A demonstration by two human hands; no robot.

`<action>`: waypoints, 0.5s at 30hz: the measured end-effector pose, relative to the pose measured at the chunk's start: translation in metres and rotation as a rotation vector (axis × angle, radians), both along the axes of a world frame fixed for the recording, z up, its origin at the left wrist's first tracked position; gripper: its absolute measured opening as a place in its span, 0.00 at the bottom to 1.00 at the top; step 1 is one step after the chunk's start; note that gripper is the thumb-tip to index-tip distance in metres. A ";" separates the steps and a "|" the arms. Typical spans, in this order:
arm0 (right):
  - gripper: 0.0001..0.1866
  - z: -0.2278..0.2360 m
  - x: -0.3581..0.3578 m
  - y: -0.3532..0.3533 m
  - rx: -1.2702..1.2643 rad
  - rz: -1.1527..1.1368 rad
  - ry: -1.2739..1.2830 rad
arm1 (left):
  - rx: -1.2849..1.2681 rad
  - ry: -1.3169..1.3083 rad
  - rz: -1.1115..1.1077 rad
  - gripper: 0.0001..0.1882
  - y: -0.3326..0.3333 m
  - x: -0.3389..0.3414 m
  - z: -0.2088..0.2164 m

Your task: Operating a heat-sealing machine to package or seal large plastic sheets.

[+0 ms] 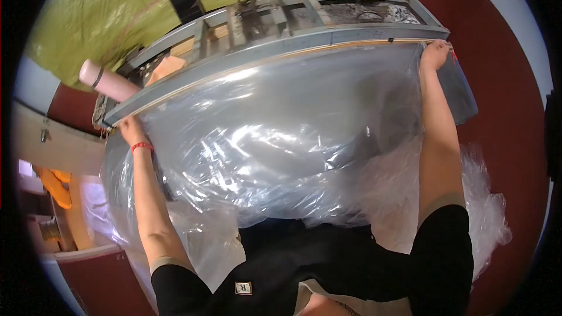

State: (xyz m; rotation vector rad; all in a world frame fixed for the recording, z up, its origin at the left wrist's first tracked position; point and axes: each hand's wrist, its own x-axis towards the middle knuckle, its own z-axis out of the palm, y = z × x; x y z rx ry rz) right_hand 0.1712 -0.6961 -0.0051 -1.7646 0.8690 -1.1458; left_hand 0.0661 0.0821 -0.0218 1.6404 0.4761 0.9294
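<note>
Shiny, crinkled clear plastic sheet (257, 137)

Plastic sheet (263, 82) before frame (304, 39); cylinder (109, 81) at frame's left; tarpaulin (117, 17) behind.

It's bright in here, the light seemingly from above, breaking into hard white glare across the middle of the plastic (281, 134). The tarp (111, 17) glows yellow-green; the shirt (328, 251) sinks near black, its detail mostly lost. The fisheye bows the straight rail (234, 54), and darkness rings the rim.
</note>
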 end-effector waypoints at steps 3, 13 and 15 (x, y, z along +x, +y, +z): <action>0.10 0.051 -0.023 0.091 -0.528 0.193 -0.296 | 0.046 0.078 -0.263 0.02 -0.025 -0.023 0.025; 0.06 0.050 -0.107 0.324 -0.677 1.385 -0.066 | 0.032 -0.286 -0.193 0.05 -0.043 -0.144 0.098; 0.09 0.036 -0.110 0.311 -0.242 1.584 0.130 | 0.518 0.062 0.057 0.10 -0.011 -0.153 0.082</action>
